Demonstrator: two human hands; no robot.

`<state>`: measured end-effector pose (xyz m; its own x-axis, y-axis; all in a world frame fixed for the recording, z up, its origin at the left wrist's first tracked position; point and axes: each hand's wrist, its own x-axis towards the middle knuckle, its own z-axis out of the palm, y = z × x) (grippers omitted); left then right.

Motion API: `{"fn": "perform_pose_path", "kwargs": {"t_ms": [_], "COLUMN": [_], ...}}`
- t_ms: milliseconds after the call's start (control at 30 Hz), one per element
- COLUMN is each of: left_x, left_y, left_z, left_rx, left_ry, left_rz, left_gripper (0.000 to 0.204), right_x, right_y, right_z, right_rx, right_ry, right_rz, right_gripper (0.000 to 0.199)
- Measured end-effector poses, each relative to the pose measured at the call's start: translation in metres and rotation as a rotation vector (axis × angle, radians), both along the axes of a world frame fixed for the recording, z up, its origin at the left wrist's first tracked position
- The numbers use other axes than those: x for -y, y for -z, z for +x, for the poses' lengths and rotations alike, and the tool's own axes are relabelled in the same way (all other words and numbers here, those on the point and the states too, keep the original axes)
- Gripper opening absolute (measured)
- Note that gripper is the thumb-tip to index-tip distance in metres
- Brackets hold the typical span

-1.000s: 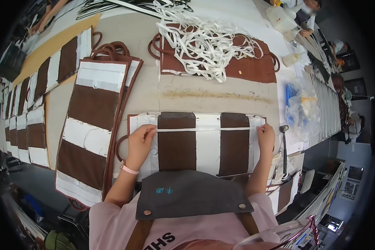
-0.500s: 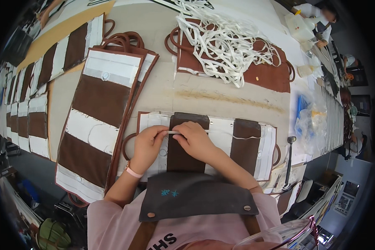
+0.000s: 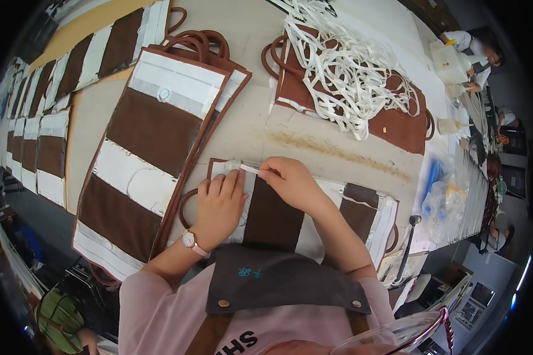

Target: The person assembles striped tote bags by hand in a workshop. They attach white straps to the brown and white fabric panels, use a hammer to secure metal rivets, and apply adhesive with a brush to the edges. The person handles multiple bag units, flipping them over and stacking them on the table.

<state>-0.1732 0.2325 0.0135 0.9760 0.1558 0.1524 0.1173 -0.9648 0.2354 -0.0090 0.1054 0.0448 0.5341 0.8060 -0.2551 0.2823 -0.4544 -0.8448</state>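
In front of me lies a bag panel (image 3: pixel 273 220) with brown and white bands, a reddish-brown border and a cord handle at each end. My left hand (image 3: pixel 222 204) rests flat on the white band near its left end, fingers stretched out toward the far edge. The fingertips press on one end of a narrow white strip (image 3: pixel 250 169). My right hand (image 3: pixel 293 182) pinches that strip just to the right, close to the panel's far edge. The rest of the strip is hidden under my right hand and forearm; a white length shows again over the right-hand brown band.
Stacked panels with handles (image 3: pixel 151 124) lie to the left, more rows (image 3: pixel 53 145) beyond. A tangle of white strips (image 3: pixel 349 77) covers brown panels (image 3: pixel 400 127) at the back. On the right are a clear plastic bag (image 3: pixel 447 198), a black-handled tool (image 3: pixel 405 254) and glue bottles (image 3: pixel 450 62); people work farther off.
My left hand has gone from pinching the strip to lying flat on the panel. My right hand has moved toward the far edge, still pinching. The view has shifted slightly.
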Motion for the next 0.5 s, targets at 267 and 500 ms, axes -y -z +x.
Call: {"fn": "perform_pose_path", "kwargs": {"t_ms": [267, 500], "left_x": [-0.004, -0.006], "left_y": [0.004, 0.0], "left_z": [-0.007, -0.004], "left_rx": [-0.019, -0.014], "left_ry": [-0.019, -0.017], "left_rz": [-0.124, -0.135], "left_gripper": [0.057, 0.056], "right_x": [-0.036, -0.033], "right_y": [0.023, 0.028], "right_z": [-0.002, -0.002], "right_rx": [0.079, 0.143], "right_ry": [-0.098, -0.075], "right_rz": [-0.176, -0.154], "right_gripper": [0.018, 0.018]}}
